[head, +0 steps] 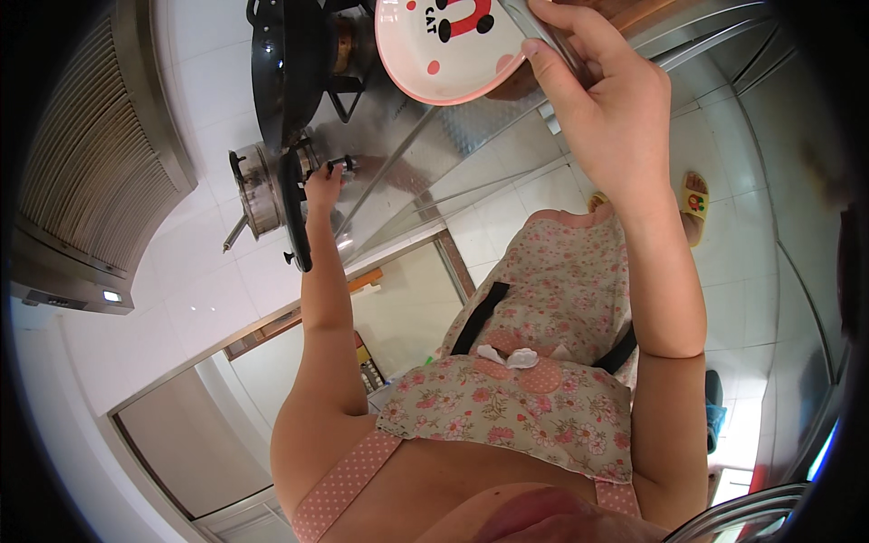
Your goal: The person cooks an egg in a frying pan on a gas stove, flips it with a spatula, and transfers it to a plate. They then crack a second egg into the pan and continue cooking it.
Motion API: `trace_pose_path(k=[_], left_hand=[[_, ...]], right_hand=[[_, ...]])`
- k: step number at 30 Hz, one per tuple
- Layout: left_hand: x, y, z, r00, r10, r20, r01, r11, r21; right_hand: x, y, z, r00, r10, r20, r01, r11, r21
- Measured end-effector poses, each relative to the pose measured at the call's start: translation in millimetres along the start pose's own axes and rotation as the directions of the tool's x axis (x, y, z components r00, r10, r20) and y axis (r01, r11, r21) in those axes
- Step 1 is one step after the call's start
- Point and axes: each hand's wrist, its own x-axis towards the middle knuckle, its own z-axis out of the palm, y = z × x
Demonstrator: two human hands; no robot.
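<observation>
My right hand (597,88) is at the upper right, its thumb at the rim of a pink-edged white ceramic dish (468,75) with a cartoon cat print. Between its fingers and the dish lies a dull metal edge; I cannot tell what it belongs to. On the left, my left hand (324,186) has its fingers on a small black control knob (341,164) at the front of the gas stove (390,129). Beside that hand stand a black wok (282,75) on its burner, a stainless steel pot (258,190) and a black-rimmed lid (293,210).
A range hood (88,156) hangs at the left. Below the counter are cabinet fronts and a tiled floor (726,251). A floral apron (509,414) covers my front, and my feet wear yellow slippers (695,203). A glass-paned door (407,298) stands beyond my left arm.
</observation>
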Motion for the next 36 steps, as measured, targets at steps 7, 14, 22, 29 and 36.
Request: trace_pose_path(k=[7, 14, 22, 29, 36], left_hand=[[-5.8, -8.1, 5.5, 0.965, 0.208, -0.158, -0.225, 0.97, -0.093], [-6.7, -13.7, 3.2, 0.89, 0.424, -0.17, -0.414, 0.906, 0.093], [-6.6, -13.6, 7.7, 0.917, 0.373, -0.143, -0.357, 0.926, 0.127], [-8.1, -8.9, 8.4, 0.903, 0.395, -0.169, -0.368, 0.914, 0.171], [-8.6, -2.8, 7.0, 0.924, 0.348, -0.158, -0.314, 0.927, 0.205]], right_hand=[[2.7, -4.5, 0.1, 1.0, -0.016, -0.018, 0.016, 1.0, -0.022], [8.6, 13.0, 9.5, 0.984, -0.162, -0.072, 0.164, 0.986, 0.009], [9.9, 10.6, 2.0, 0.999, -0.036, -0.023, 0.036, 0.999, 0.028], [7.4, 14.2, 2.6, 0.997, -0.06, -0.053, 0.063, 0.996, 0.064], [5.6, 13.4, 1.6, 0.998, -0.042, -0.054, 0.043, 0.999, 0.018]])
